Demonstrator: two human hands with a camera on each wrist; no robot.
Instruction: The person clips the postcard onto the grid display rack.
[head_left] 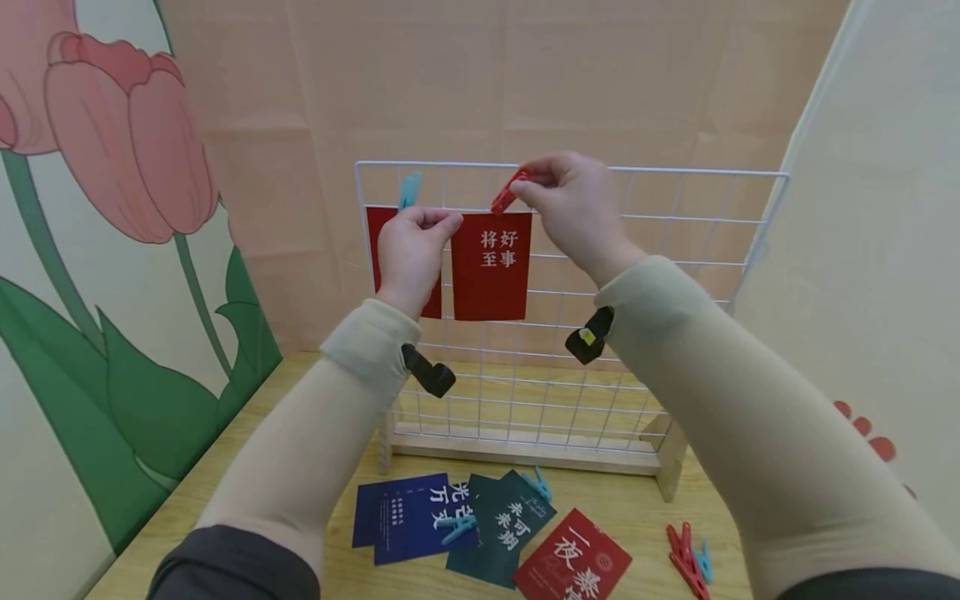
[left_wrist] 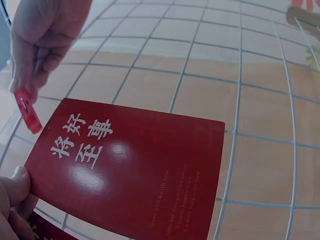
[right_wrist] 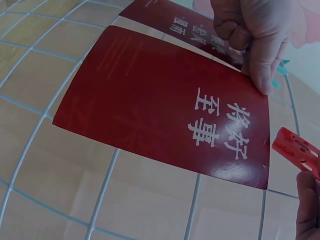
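Note:
A red card point(head_left: 491, 283) with white characters hangs upright against the white wire grid point(head_left: 585, 325). My left hand point(head_left: 412, 254) pinches its upper left corner between thumb and finger. In my right hand point(head_left: 573, 204) is a red clothespin point(head_left: 508, 192), its tip right at the card's top edge. The right wrist view shows the clothespin point(right_wrist: 297, 150) just off the card's edge. Another red card point(right_wrist: 185, 30) hangs to the left, partly hidden behind my left hand, with a blue clothespin point(head_left: 409, 190) at its top.
On the wooden table point(head_left: 300, 417) lie blue cards point(head_left: 408, 533), dark green cards point(head_left: 487, 562) and a red card point(head_left: 540, 575). Blue clothespins point(head_left: 456, 527) rest on some of them. More red clothespins point(head_left: 684, 558) lie at the right. A wooden base point(head_left: 525, 450) supports the grid.

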